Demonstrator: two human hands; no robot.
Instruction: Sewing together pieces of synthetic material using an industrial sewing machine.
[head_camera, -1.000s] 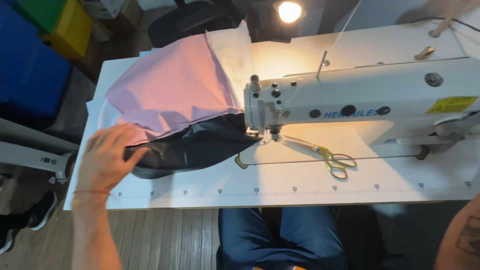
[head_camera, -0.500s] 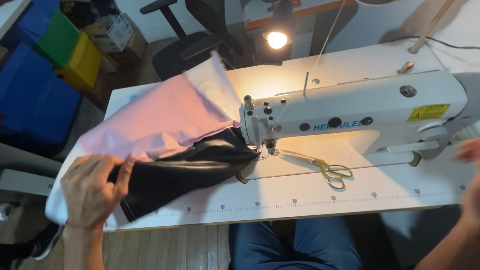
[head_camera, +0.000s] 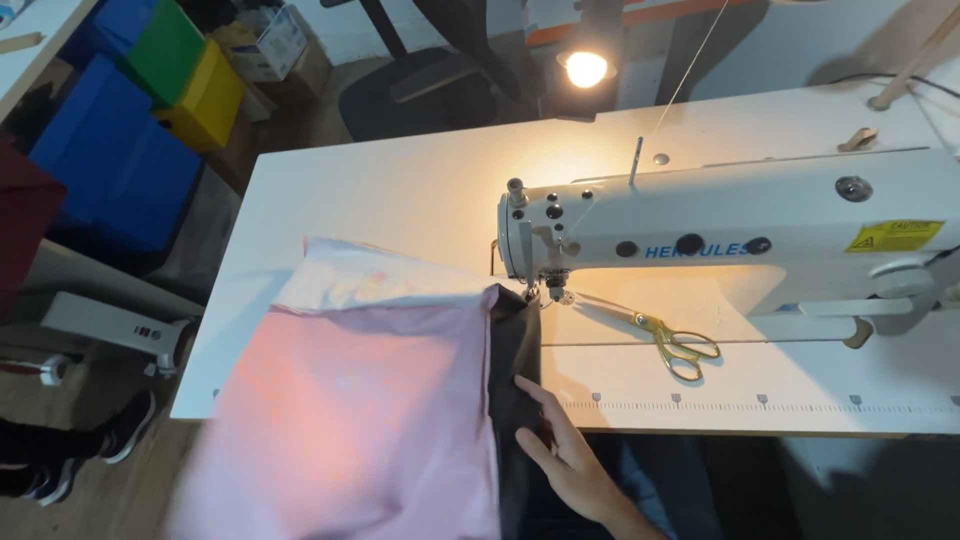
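Right now the pink fabric (head_camera: 370, 410) lies over the near left part of the bench (head_camera: 400, 190), draped past the front edge toward the person's lap, blurred lower down. A white layer (head_camera: 370, 280) shows at its far end. Along its right edge runs a strip of dark fabric (head_camera: 515, 360), which reaches up to the needle area of the sewing machine (head_camera: 720, 235).

One hand (head_camera: 565, 450) comes in from the bottom of the frame, fingers spread loosely and laid flat on the dark fabric strip near the bench front edge; open, pressing, not gripping anything. From its angle it looks like the right hand, but cannot tell for sure. The other hand is out of frame.

The sewing machine is white, an industrial type, sitting across the right half of the bench with its head just beside the top corner of the fabric. Gold-handled scissors (head_camera: 665, 335) lie on the bench under the machine arm, just right of the needle, apart from the fabric and hand. A ruler scale (head_camera: 760, 402) runs along the bench front edge. A lit lamp (head_camera: 586, 68) glows beyond the far edge. On the floor at left sit blue (head_camera: 120, 170), green (head_camera: 165, 50) and yellow (head_camera: 205, 100) bins.
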